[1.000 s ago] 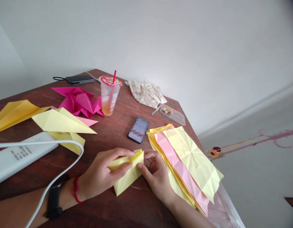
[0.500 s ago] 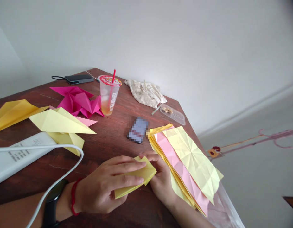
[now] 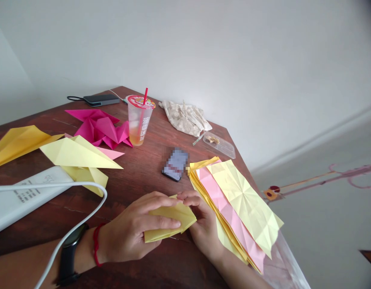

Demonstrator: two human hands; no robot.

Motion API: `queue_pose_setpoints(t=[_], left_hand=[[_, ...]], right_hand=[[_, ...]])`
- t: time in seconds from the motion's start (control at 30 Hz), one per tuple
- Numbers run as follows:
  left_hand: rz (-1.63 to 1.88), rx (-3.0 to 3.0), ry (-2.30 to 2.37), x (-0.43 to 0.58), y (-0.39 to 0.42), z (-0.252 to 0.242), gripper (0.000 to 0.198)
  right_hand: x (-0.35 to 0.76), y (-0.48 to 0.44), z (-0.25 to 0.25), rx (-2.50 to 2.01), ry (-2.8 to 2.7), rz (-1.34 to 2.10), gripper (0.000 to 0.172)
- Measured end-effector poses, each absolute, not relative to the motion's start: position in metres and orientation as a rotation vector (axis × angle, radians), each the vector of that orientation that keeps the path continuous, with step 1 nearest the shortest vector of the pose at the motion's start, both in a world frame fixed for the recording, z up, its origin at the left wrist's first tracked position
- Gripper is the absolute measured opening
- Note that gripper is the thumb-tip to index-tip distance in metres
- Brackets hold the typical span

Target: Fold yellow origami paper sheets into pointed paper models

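Observation:
A folded yellow paper (image 3: pixel 170 218) is held between my two hands, low over the wooden table. My left hand (image 3: pixel 140 224) grips it from the left, fingers stretched across its upper face and the thumb hidden beneath. At the paper's right end, my right hand (image 3: pixel 203 220) pinches the edge, with its fingertips near the top corner. To the right lies a stack of creased paper sheets (image 3: pixel 233 200) in pale yellow, pink and orange. Folded pale yellow paper (image 3: pixel 80 152) and magenta folded paper (image 3: pixel 102 128) lie on the left.
A white power bank (image 3: pixel 31 196) sits at left, with a white cable (image 3: pixel 92 185) arching near my left forearm. Beyond are a drink cup (image 3: pixel 138 124), a phone (image 3: pixel 175 164), a black power pack (image 3: pixel 101 99), a crumpled bag (image 3: pixel 185 118) and a clear plastic tray (image 3: pixel 223 146).
My left fingers have shifted on the folded paper, the upper ones moving toward its top edge by my right fingertips. The paper has tilted slightly. Both hands still hold it.

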State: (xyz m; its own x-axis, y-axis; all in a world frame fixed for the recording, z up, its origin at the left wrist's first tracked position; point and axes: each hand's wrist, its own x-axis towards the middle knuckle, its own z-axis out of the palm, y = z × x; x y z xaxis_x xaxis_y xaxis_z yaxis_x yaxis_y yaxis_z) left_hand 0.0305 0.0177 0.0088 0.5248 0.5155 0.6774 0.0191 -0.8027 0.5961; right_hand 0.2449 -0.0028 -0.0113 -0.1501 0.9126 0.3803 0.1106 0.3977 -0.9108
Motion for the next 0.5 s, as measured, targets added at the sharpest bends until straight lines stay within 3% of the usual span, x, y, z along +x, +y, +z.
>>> queue_pose_setpoints(t=[0.5], left_hand=[[1.311,2.446,0.432,0.0275,0.0188,0.0055,0.028]], right_hand=[[0.2431,-0.0015,-0.0121,-0.952,-1.556,0.850,0.025]])
